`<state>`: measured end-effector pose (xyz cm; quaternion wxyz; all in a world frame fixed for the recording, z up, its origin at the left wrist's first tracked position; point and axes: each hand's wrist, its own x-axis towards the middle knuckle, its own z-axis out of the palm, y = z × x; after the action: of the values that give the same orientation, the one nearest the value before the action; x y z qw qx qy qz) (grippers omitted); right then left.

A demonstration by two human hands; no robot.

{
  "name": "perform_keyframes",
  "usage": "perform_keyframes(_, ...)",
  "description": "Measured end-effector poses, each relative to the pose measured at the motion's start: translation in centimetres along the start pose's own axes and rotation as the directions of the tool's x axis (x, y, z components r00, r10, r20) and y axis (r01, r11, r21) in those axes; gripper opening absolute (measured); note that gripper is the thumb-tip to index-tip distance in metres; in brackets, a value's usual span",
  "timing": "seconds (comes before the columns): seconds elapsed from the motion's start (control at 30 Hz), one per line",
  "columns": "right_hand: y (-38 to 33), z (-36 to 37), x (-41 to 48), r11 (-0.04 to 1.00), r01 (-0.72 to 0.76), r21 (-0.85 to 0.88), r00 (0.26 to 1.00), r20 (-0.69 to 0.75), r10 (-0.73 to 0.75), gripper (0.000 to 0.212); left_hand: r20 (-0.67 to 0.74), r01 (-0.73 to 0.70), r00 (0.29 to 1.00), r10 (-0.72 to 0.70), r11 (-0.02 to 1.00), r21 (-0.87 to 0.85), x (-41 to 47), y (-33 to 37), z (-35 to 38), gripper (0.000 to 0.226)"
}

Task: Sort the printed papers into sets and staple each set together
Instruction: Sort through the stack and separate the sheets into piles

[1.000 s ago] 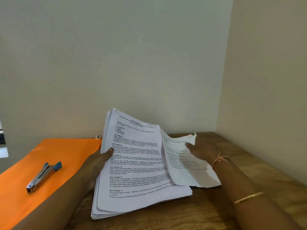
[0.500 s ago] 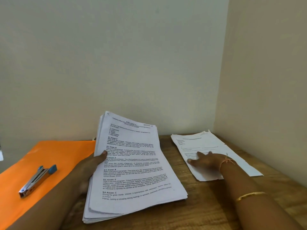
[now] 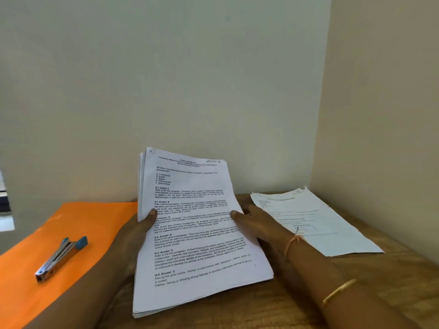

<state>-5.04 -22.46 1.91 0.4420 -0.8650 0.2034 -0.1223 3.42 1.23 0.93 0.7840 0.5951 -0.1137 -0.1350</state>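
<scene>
- So the right hand [image 3: 259,224] has come off the small pile of sheets [image 3: 316,222] and is back on the stack of printed papers [image 3: 197,245]. Its thumb is on the top page at the right edge, and the fingers are tucked behind where I can't see them.
- Far left, an orange folder [image 3: 95,217] lies flat on the desk [image 3: 380,293]. The stapler [image 3: 60,258] sits on it, untouched and well apart from the papers.
- The left hand [image 3: 135,233] grips the stack's left edge the same way, thumb on top and the rest underneath.
- The stack is held between both hands, tilted up with its far edge toward the wall.
- The small pile lies flat near the corner, just beside the right wrist.
- Progress-wise I'd say it's early days. Only a few sheets have been pulled out, the thick stack is still to sort, and I can't see that anything's been stapled yet.
</scene>
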Motion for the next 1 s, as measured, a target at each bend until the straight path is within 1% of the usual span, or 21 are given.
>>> perform_keyframes(0.07,0.0,0.4,0.1,0.986,-0.035,0.165,0.999,-0.002,0.036,0.025,0.003,-0.020,1.000,0.020,1.000,0.003,0.0,0.0,0.1,0.029)
perform_keyframes(0.1,0.1,0.4,0.2,0.970,-0.047,0.237,0.999,-0.014,0.052,0.019,0.005,-0.026,1.000,0.026,1.000,0.014,0.0,-0.1,0.1,0.033)
perform_keyframes(0.13,0.2,0.5,0.4,0.956,-0.047,0.288,0.998,-0.030,0.058,0.017,0.005,-0.033,0.999,0.033,0.999,0.021,0.0,-0.1,0.0,0.038)
perform_keyframes(0.2,0.2,0.5,0.6,0.941,-0.040,0.336,0.996,-0.066,0.065,0.018,0.011,-0.039,0.999,0.039,0.998,0.039,0.0,-0.2,-0.1,0.045)
perform_keyframes(0.37,-0.2,-0.1,0.4,0.972,-0.027,0.231,0.990,-0.132,0.059,0.024,0.028,-0.065,0.998,0.064,0.996,0.061,0.2,-0.2,-0.4,0.055)
perform_keyframes(0.5,0.0,-0.5,0.5,0.968,-0.006,0.253,0.987,-0.154,0.047,0.020,0.000,-0.092,0.996,0.093,0.994,0.059,0.4,-0.3,-0.6,0.064)
perform_keyframes(0.57,0.1,-0.7,0.4,0.977,0.011,0.213,0.983,-0.181,0.029,0.022,-0.001,-0.088,0.996,0.088,0.995,0.048,0.4,-0.4,-0.6,0.061)
perform_keyframes(0.63,0.4,-1.3,0.6,0.993,0.020,0.118,0.972,-0.236,0.008,0.029,0.009,-0.069,0.998,0.068,0.997,0.040,0.5,-0.5,-0.6,0.053)
perform_keyframes(0.7,0.9,-2.2,1.0,0.999,0.019,0.026,0.950,-0.311,-0.010,0.026,0.012,-0.058,0.998,0.058,0.998,0.034,0.5,-0.6,-0.5,0.043)
perform_keyframes(0.73,1.2,-2.8,1.3,1.000,0.008,-0.009,0.940,-0.342,-0.011,0.024,0.006,-0.061,0.998,0.061,0.997,0.040,0.6,-0.6,-0.5,0.042)
perform_keyframes(0.9,3.1,-7.4,2.1,0.995,-0.051,-0.082,0.887,-0.462,0.008,0.017,-0.019,-0.077,0.997,0.079,0.993,0.093,0.8,-0.6,-0.5,0.045)
perform_keyframes(0.93,3.6,-8.5,2.2,0.994,-0.062,-0.095,0.869,-0.495,0.007,0.017,-0.018,-0.078,0.997,0.080,0.992,0.099,0.9,-0.7,-0.5,0.046)
perform_keyframes(1.0,4.8,-10.5,2.3,0.982,-0.130,-0.139,0.836,-0.548,0.033,0.023,-0.016,-0.074,0.997,0.076,0.992,0.103,1.0,-0.8,-0.6,0.046)
